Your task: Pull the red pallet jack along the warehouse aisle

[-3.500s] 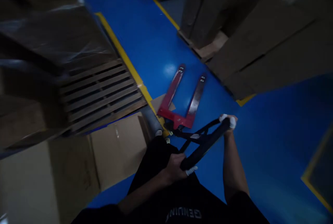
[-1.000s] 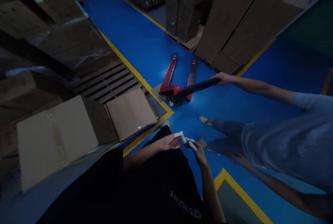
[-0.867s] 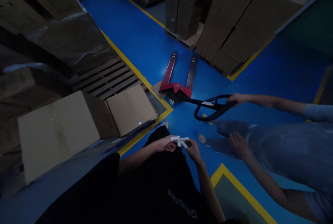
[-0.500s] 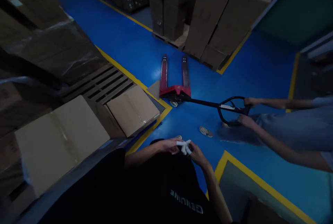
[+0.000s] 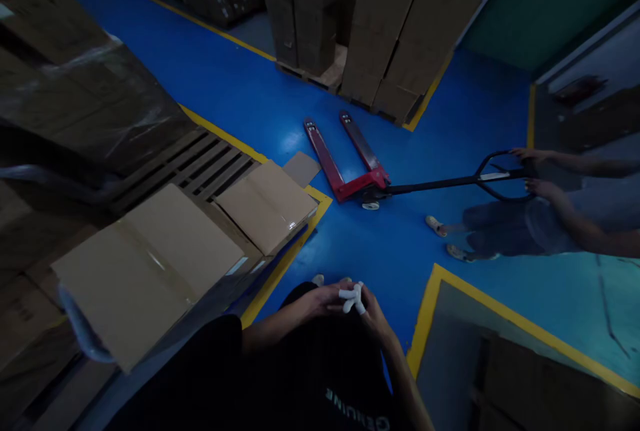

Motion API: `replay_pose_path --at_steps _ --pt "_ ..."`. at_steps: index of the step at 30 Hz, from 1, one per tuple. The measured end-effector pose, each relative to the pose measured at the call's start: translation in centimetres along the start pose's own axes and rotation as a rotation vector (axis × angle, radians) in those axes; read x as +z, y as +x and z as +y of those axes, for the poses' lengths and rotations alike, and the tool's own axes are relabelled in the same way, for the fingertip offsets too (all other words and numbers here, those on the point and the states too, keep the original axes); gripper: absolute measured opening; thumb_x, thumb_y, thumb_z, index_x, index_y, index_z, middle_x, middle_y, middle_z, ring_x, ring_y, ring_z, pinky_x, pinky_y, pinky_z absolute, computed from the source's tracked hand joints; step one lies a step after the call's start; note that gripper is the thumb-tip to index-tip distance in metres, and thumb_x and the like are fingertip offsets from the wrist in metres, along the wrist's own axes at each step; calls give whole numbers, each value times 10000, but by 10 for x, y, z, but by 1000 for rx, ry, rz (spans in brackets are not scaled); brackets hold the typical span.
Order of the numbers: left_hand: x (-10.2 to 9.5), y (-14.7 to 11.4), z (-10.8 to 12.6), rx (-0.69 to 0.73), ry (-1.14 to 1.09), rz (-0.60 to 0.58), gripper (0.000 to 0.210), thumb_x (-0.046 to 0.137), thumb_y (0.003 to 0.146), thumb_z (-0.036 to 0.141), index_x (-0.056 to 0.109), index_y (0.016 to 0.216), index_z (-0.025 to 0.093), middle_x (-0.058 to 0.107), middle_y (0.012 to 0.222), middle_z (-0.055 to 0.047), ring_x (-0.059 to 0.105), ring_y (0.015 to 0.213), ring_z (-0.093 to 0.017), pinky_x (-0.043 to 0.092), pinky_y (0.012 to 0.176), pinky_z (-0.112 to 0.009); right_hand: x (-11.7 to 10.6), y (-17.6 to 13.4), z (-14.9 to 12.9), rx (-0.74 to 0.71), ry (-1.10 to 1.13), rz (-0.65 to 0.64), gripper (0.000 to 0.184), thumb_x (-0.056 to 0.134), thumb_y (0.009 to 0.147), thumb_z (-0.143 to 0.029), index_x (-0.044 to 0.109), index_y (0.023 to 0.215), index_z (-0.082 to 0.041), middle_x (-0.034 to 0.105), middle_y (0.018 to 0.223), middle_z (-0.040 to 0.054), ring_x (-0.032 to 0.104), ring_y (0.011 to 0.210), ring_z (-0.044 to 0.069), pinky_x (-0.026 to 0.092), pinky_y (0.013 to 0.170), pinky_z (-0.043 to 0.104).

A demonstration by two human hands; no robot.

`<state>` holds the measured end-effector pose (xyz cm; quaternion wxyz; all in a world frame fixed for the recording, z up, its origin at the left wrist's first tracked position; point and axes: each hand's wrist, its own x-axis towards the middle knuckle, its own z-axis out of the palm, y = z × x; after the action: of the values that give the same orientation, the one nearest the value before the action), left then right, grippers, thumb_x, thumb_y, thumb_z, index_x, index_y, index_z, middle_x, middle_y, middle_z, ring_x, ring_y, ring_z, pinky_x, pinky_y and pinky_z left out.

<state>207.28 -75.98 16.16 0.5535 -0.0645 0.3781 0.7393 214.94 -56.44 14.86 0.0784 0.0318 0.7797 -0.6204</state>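
Observation:
In front of my dark shirt, my left hand (image 5: pixel 326 299) and my right hand (image 5: pixel 374 316) meet, fingers bent inward. Between their fingertips is a small white piece (image 5: pixel 353 297) with several stubby, finger-like ends. It resembles a bunched glove or finger covers; I cannot tell which, nor whether part is worn. Both hands are closed at it, the left from one side and the right from the other. Beyond them stands a red pallet jack (image 5: pixel 354 185) with bare forks. Its black handle (image 5: pixel 493 176) is in the hands of another person (image 5: pixel 555 197).
Cardboard boxes (image 5: pixel 150 264) are stacked close on my left, beside a wooden pallet (image 5: pixel 215 157). A flat cardboard piece (image 5: pixel 301 169) lies near the jack. More stacked boxes (image 5: pixel 383 37) stand ahead. Yellow lines (image 5: pixel 425 311) edge the blue floor; dark boxes (image 5: pixel 540 377) are at lower right.
The pallet jack has turned, its handle end shifting right with the other person, who has stepped back. My hands stay together at the white piece, which has turned slightly.

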Motion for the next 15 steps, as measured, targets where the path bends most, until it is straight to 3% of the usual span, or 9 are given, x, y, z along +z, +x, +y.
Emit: replay_pose_path --at_steps 2,6,7,9,12,15 --pt "-1 -9 -3 54 -48 0 450 975 859 422 829 1202 170 535 630 53 179 459 -49 100 512 -295 14 -1 -3 -6 37 105 559 762 1023 -678 837 1335 -220 891 1328 176 872 1209 357 741 1075 508" --pt "5 -11 -5 251 -118 181 589 906 918 375 753 1458 198 328 529 128 149 451 -76 120 496 -270 35 -2 -17 -89 42 353 382 731 1095 -571 817 1217 -220 888 1108 117 856 960 259 728 899 393" --pt "9 -8 -5 298 -137 226 587 887 952 382 733 1491 207 355 546 125 144 458 -74 126 492 -264 39 -2 -20 -120 13 421 347 734 1100 -547 815 1182 -219 872 1052 94 834 903 236 711 861 366" --pt "22 0 -7 371 -166 302 528 844 1016 386 721 1502 222 560 667 78 156 469 -55 151 483 -263 41 -4 -22 -179 -66 522 296 753 1098 -503 822 1155 -221 849 1002 62 798 833 205 686 820 337" --pt "47 13 -17 389 -143 387 506 818 1027 419 731 1486 224 748 879 -2 254 451 -50 182 465 -283 31 -11 -12 -244 -241 608 251 744 1113 -443 850 1198 -231 862 1041 54 794 831 195 672 832 330" --pt "68 27 -37 269 -68 387 729 779 1015 708 706 1536 202 645 693 19 405 440 -123 215 456 -292 7 -26 8 -260 -483 653 239 671 1135 -334 857 1251 -238 880 1129 76 833 966 223 652 870 326"
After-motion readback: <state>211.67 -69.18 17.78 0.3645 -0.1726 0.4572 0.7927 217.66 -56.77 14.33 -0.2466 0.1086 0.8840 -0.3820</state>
